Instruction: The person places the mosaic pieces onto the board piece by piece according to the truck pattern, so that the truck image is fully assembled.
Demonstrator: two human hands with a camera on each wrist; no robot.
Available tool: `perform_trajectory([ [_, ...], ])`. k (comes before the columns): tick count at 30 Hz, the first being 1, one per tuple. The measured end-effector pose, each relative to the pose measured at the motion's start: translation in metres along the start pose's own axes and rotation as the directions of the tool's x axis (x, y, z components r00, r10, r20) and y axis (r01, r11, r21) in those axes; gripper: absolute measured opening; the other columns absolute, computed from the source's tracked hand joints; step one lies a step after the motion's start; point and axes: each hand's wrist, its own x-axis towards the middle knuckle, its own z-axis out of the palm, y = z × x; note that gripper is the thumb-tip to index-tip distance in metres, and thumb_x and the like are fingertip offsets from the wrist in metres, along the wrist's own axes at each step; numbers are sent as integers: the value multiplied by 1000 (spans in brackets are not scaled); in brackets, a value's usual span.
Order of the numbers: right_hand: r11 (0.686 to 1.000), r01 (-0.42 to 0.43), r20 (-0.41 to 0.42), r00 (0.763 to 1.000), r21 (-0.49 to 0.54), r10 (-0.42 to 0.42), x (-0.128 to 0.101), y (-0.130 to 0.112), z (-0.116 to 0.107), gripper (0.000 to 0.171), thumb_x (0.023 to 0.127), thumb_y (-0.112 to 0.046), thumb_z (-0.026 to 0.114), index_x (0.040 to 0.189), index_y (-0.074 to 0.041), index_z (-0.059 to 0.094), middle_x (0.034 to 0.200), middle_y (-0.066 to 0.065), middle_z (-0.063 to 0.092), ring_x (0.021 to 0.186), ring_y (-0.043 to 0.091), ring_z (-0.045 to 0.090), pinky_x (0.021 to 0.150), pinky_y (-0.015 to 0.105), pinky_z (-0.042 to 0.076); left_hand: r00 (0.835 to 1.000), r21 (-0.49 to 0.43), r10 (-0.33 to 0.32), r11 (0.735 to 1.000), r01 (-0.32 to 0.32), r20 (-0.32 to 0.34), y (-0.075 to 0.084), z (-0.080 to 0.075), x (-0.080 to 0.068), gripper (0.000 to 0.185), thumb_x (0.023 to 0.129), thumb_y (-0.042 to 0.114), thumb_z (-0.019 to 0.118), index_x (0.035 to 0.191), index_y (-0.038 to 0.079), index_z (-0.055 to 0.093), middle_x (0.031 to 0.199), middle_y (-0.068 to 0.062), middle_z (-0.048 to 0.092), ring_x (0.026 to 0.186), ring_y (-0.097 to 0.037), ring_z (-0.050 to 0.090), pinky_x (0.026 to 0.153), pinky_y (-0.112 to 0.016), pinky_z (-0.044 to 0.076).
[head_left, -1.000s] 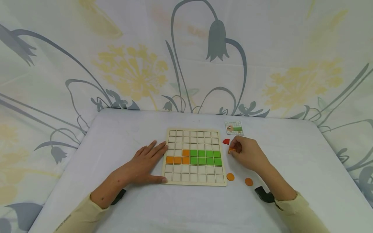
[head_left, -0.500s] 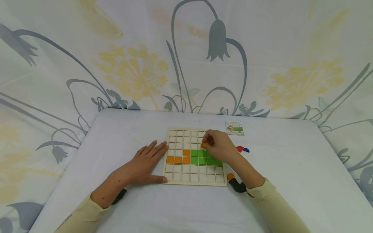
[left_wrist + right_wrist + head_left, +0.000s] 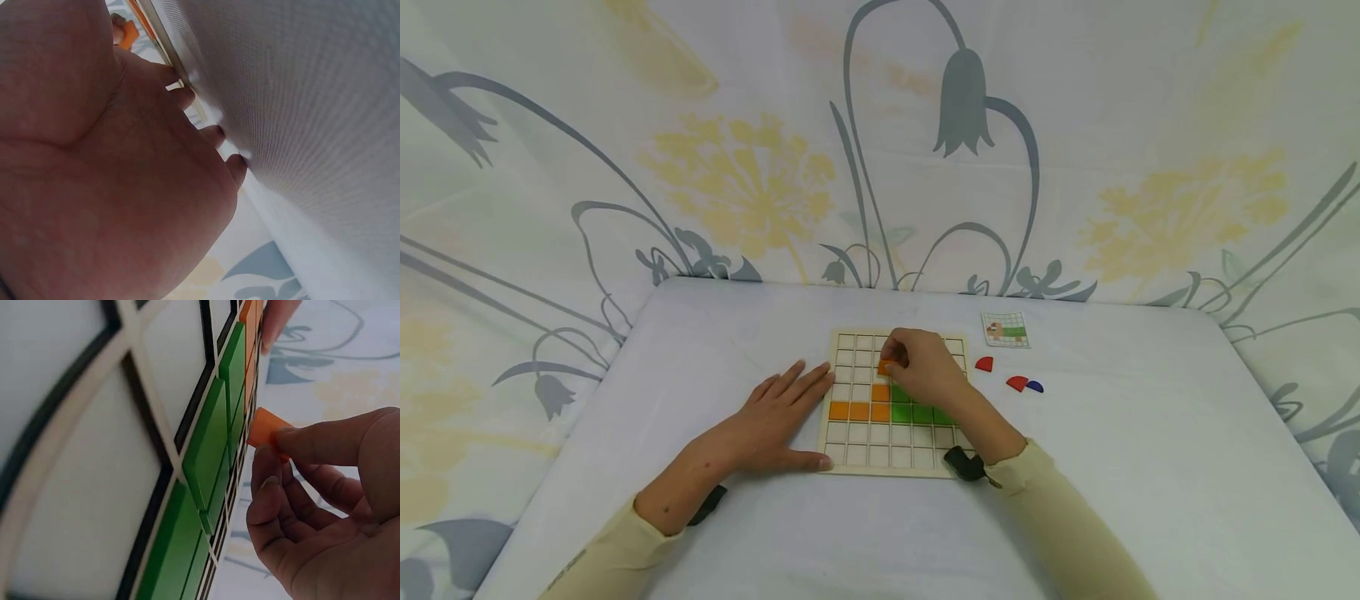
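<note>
A wooden grid board (image 3: 850, 343) lies on the white table, with orange squares (image 3: 859, 411) and green squares (image 3: 912, 413) set in its middle rows. My right hand (image 3: 917, 371) hovers over the board's upper middle and pinches a small orange tile (image 3: 885, 367) between thumb and fingertips; the right wrist view shows that orange tile (image 3: 267, 429) held just above the green squares (image 3: 209, 447). My left hand (image 3: 775, 417) lies flat on the table, its straight fingers (image 3: 187, 97) touching the board's left edge (image 3: 164, 44).
A small picture card (image 3: 1004, 329) lies beyond the board's right corner. Two red pieces (image 3: 984, 363) (image 3: 1017, 383) and a blue one (image 3: 1035, 387) sit on the table to the right. Flowered cloth hangs behind the table.
My right hand carried the orange tile leftward, from the table right of the board to above its upper middle cells. The left hand stayed put.
</note>
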Motion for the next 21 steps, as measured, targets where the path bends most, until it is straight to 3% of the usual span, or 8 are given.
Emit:
perform_trajectory([
  [9, 998, -53, 32, 998, -38, 54, 7, -3, 7, 4, 97, -4, 73, 100, -7, 73, 91, 3, 70, 83, 19, 62, 79, 36, 56, 1000, 6, 0, 1000, 0, -5, -1, 1, 0, 114, 89, 69, 74, 171, 11, 20, 179, -6, 13, 164, -40, 6, 127, -65, 18],
  [15, 997, -55, 33, 998, -62, 58, 2, -6, 7, 6, 98, -5, 74, 102, -4, 78, 101, 7, 70, 91, 23, 65, 86, 40, 58, 1000, 1, 5, 1000, -5, -6, -1, 1, 0, 114, 89, 69, 74, 171, 11, 19, 179, -6, 13, 164, -40, 6, 126, -65, 18],
  [21, 996, -27, 34, 999, -90, 30, -2, -7, 4, 14, 99, -3, 71, 108, -3, 82, 105, 9, 70, 90, 22, 65, 83, 38, 57, 1000, 3, 2, 1000, -2, -5, -1, 1, 1, 114, 89, 69, 74, 171, 11, 19, 179, -7, 13, 164, -41, 6, 127, -65, 18],
])
